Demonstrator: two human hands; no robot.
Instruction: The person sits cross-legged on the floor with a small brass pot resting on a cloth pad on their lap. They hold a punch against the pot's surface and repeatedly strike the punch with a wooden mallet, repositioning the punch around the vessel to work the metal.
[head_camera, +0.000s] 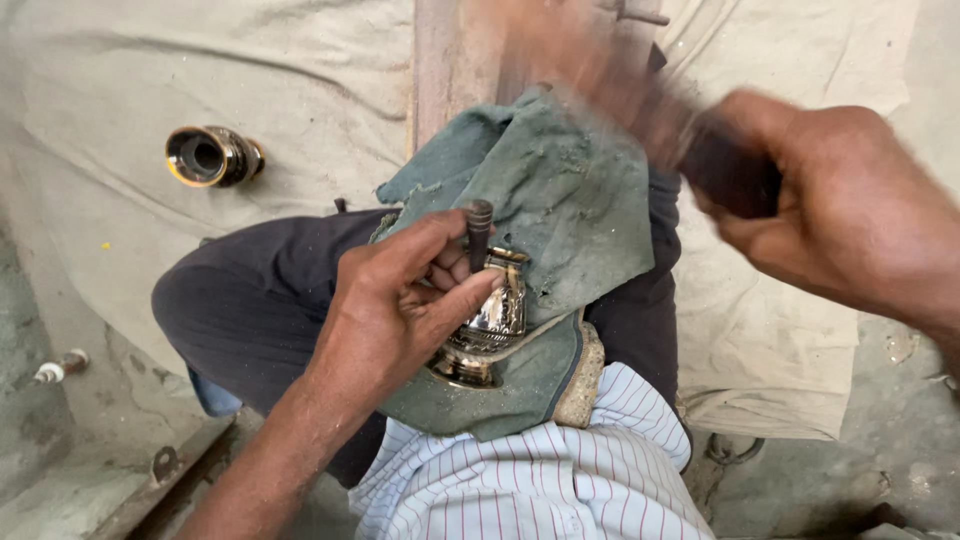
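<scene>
While my left hand (400, 300) pinches a punch (479, 230) upright on the hard, slippery brass piece (490, 330), my right hand (840, 210) clenches a blurred hammer (640, 90); green cloth (560, 190) cushions it.

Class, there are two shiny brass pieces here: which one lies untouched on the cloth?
The brass piece at upper left, lying apart on the cloth; the other sits under the left hand.
</scene>
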